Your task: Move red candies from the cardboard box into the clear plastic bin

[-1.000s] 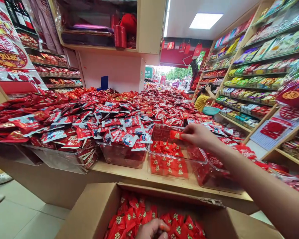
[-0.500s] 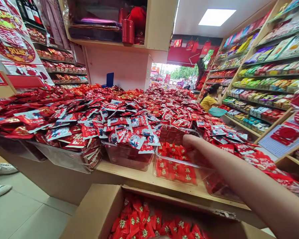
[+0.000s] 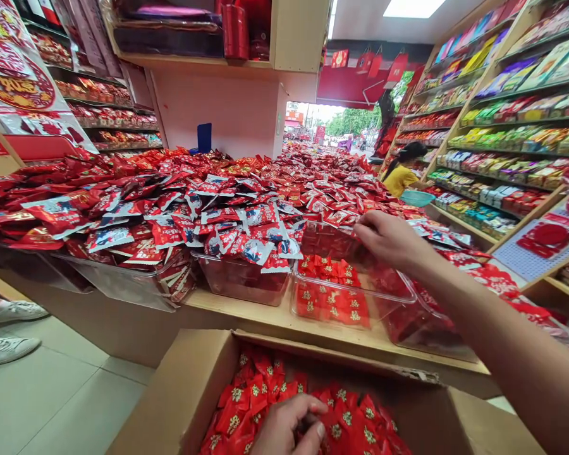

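A cardboard box (image 3: 208,373) at the bottom holds many small red packets (image 3: 346,417) with gold characters. Over these packets my left hand (image 3: 289,423) reaches in from the bottom edge, its fingers and thumb curled inward; whatever they hold is hidden. My right hand (image 3: 384,237) is at the back right of a clear plastic tray (image 3: 329,291), fingers bent downward and closed; I cannot see anything in them. Inside that tray, similar red packets (image 3: 332,306) lie in rows on the left side, with the right side showing bare plastic.
Clear bins heaped with red and white packets (image 3: 256,237) cover the wooden counter (image 3: 246,316). Stocked shelves (image 3: 516,126) line the right wall. A person in yellow (image 3: 401,180) is beside a teal basin (image 3: 417,198). Another person's shoes (image 3: 9,347) stand at left.
My right hand has risen from inside the tray to its back right rim. My left hand, barely visible before, has come into view over the box. The view has tilted down slightly.
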Demonstrator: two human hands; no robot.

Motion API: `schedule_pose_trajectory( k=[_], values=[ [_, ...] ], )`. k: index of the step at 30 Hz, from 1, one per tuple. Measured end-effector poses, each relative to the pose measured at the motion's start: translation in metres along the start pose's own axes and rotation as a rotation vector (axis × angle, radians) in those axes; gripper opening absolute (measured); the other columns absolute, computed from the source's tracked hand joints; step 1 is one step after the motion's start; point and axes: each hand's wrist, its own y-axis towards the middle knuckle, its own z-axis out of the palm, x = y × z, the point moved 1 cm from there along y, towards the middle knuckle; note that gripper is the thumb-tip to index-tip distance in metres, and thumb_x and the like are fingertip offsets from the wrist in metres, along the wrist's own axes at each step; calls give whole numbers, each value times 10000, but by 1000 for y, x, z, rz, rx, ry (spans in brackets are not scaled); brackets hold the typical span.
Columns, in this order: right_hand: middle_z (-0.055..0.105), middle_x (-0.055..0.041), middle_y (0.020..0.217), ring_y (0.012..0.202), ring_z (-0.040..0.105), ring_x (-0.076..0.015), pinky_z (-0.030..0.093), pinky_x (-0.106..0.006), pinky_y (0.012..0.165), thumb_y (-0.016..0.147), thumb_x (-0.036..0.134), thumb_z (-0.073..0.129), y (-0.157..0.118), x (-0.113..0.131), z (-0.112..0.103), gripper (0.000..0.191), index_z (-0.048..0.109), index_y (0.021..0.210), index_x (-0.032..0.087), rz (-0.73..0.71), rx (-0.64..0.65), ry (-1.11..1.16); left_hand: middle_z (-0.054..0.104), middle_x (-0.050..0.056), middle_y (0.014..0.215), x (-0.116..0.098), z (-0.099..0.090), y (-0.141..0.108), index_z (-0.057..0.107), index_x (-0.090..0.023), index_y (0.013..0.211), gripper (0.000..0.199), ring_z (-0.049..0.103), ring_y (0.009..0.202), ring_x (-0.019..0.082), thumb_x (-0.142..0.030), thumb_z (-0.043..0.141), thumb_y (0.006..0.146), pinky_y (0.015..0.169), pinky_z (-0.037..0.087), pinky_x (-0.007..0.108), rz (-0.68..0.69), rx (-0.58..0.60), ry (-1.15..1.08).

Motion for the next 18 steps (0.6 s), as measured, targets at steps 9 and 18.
schedule_pose_trajectory(
  k=[9, 18],
  values=[
    [527, -38, 828, 731, 521, -166, 458, -283, 649, 672, 313, 604, -203, 15, 123, 282, 444, 871, 193, 271, 198, 982, 613, -10, 658, -20, 4, -10, 599, -178, 941, 333, 531, 622, 107, -211, 664, 616, 635, 415, 236, -36, 16, -536],
    [619, -75, 867, 824, 556, -195, 446, -313, 753, 717, 375, 574, -200, 11, 125, 268, 608, 878, 164, 303, 197, 1313, 656, 10, 724, -15, 5, -3, 619, -147, 839, 265, 560, 595, 91, -264, 692, 613, 583, 439, 213, -51, -99, -520]
  ],
)
